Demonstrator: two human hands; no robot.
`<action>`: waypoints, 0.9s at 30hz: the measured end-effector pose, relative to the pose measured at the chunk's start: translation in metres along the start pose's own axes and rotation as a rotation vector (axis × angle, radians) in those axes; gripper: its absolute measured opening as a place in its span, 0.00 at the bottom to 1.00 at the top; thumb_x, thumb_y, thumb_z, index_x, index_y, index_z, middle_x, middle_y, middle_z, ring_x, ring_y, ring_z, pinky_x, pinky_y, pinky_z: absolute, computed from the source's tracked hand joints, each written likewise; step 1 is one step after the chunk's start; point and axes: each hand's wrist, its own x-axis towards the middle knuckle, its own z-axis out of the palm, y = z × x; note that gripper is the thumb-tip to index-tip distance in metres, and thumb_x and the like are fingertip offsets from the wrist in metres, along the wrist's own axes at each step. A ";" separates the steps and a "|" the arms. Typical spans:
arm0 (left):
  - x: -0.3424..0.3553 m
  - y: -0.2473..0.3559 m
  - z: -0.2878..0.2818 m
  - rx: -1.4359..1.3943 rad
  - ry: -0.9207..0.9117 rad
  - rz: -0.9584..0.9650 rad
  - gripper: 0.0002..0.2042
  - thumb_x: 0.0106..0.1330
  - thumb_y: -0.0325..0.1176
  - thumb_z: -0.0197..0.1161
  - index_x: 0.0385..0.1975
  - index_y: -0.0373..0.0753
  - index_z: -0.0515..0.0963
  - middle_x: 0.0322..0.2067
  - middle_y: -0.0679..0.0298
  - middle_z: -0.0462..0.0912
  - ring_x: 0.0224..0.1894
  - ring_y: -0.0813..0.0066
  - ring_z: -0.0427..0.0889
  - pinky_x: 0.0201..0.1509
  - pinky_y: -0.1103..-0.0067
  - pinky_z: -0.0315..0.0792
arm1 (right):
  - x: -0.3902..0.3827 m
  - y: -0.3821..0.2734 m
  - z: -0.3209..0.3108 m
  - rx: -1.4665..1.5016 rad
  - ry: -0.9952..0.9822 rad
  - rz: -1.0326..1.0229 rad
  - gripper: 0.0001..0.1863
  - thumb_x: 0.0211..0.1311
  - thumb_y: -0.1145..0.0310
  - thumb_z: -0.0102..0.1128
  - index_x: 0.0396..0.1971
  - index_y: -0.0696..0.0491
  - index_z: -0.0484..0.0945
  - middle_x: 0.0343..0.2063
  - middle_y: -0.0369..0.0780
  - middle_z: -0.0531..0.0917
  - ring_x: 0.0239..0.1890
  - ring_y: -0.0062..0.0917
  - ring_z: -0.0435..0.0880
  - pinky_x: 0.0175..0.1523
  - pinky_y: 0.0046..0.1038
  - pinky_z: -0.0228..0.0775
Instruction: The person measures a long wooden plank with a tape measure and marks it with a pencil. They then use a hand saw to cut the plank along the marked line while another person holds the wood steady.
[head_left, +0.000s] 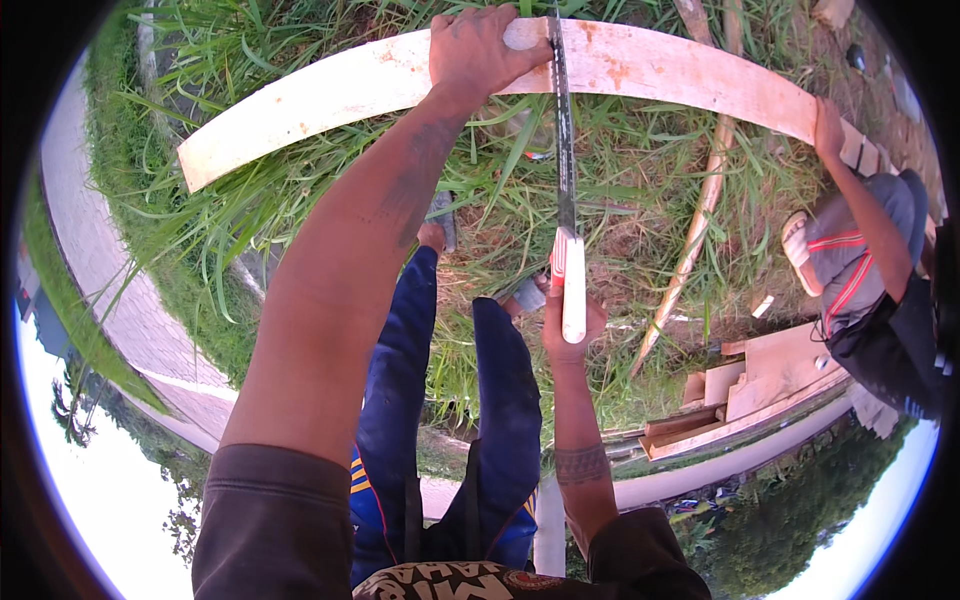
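Observation:
My left hand grips a long, pale wooden board near its middle, fingers closed over the far edge, just left of a handsaw blade. The blade runs across the board at a right angle. My right hand is wrapped round the saw's white handle, below the board. At the right, a co-worker's hand holds the board's end.
A seated or crouching co-worker is at the right. Long grass and a long stick lie beneath the board. Stacked planks sit at the lower right. A pale paved path curves along the left.

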 end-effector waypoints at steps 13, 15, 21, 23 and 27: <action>0.002 0.000 -0.002 -0.037 -0.033 -0.018 0.37 0.55 0.70 0.64 0.50 0.41 0.82 0.47 0.55 0.87 0.51 0.56 0.84 0.61 0.60 0.68 | 0.004 -0.008 0.007 -0.031 0.034 -0.032 0.04 0.59 0.78 0.67 0.29 0.63 0.83 0.17 0.40 0.80 0.17 0.20 0.76 0.24 0.24 0.66; -0.001 -0.004 0.001 -0.043 -0.006 -0.008 0.36 0.55 0.69 0.64 0.49 0.41 0.82 0.46 0.55 0.87 0.51 0.56 0.84 0.61 0.60 0.68 | 0.012 -0.014 0.006 -0.050 0.022 0.046 0.03 0.59 0.78 0.67 0.28 0.62 0.83 0.17 0.39 0.80 0.16 0.20 0.76 0.24 0.24 0.66; -0.004 -0.007 0.017 -0.001 0.098 0.020 0.36 0.56 0.73 0.61 0.51 0.46 0.83 0.50 0.60 0.87 0.56 0.64 0.82 0.60 0.62 0.65 | 0.006 -0.008 0.005 -0.029 0.007 0.022 0.02 0.57 0.79 0.67 0.29 0.61 0.85 0.22 0.42 0.85 0.20 0.24 0.83 0.28 0.24 0.73; -0.005 -0.001 0.013 0.040 0.144 0.032 0.28 0.66 0.68 0.57 0.45 0.48 0.82 0.46 0.65 0.88 0.52 0.67 0.84 0.56 0.63 0.66 | 0.003 -0.017 -0.002 -0.038 0.037 0.043 0.03 0.56 0.79 0.67 0.31 0.61 0.87 0.26 0.45 0.88 0.24 0.27 0.88 0.32 0.24 0.77; 0.003 -0.001 -0.008 -0.067 0.000 -0.023 0.23 0.69 0.57 0.58 0.40 0.41 0.81 0.39 0.57 0.87 0.47 0.58 0.85 0.56 0.59 0.69 | 0.027 -0.024 -0.006 -0.135 -0.054 0.076 0.04 0.57 0.80 0.66 0.32 0.61 0.87 0.26 0.44 0.88 0.24 0.26 0.87 0.31 0.24 0.76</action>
